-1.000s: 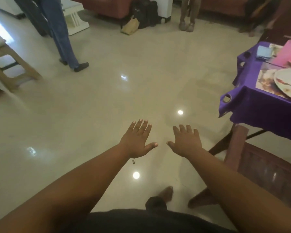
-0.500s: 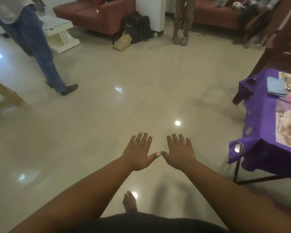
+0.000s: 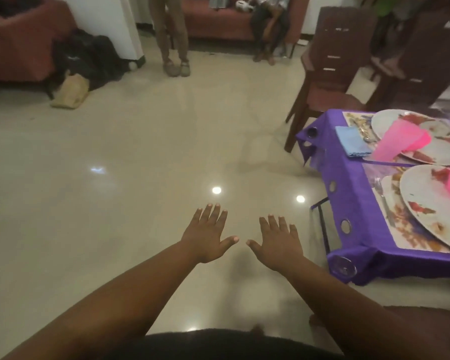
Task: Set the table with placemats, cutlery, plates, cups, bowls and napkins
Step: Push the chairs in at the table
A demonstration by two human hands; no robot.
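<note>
My left hand point(image 3: 208, 233) and my right hand point(image 3: 277, 241) are stretched out palm down over the bare floor, fingers spread, holding nothing. At the right stands a table under a purple cloth point(image 3: 348, 203). On it lie patterned placemats point(image 3: 400, 224), a near white plate point(image 3: 431, 203), a far white plate point(image 3: 390, 123), a fork point(image 3: 383, 201), a folded blue napkin point(image 3: 353, 141) and pink cups point(image 3: 403, 140). Both hands are left of the table and apart from it.
A dark wooden chair point(image 3: 327, 74) stands behind the table. Two people point(image 3: 172, 35) are at the back near a red sofa point(image 3: 218, 19). Black bags point(image 3: 89, 58) and a tan bag point(image 3: 72, 94) lie at the back left. Shiny floor point(image 3: 115, 178) spreads ahead.
My view has swung right and the table now shows more plates and cups. My hands have drawn slightly apart, still open over the floor.
</note>
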